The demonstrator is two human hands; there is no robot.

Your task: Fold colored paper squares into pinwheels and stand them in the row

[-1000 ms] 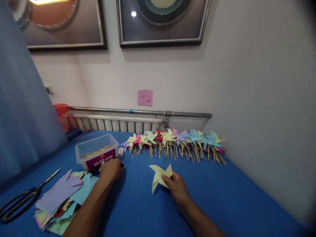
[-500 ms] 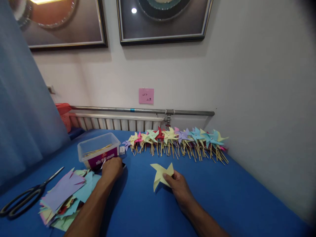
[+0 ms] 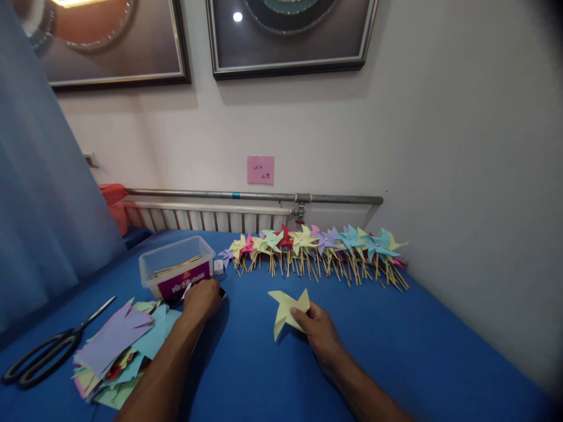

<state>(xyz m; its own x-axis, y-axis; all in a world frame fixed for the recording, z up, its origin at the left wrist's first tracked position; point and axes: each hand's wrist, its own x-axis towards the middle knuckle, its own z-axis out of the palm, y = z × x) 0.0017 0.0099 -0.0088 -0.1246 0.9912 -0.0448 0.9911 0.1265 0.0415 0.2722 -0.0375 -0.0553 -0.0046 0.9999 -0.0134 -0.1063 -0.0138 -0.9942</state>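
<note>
Pinwheel, one, is pinched by the right hand; left hand's grip I can't tell.

Pink note: handwritten number, apparently 252

Light is dim, diffuse. White glare spots the right-hand black-framed glazed wall picture. Soft shadows lie on the blue tabletop. Upper-right corner is dark.

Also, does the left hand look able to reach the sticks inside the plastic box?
Probably yes: the plastic box is open on top, and only its near wall stands between the left hand and the sticks.
</note>
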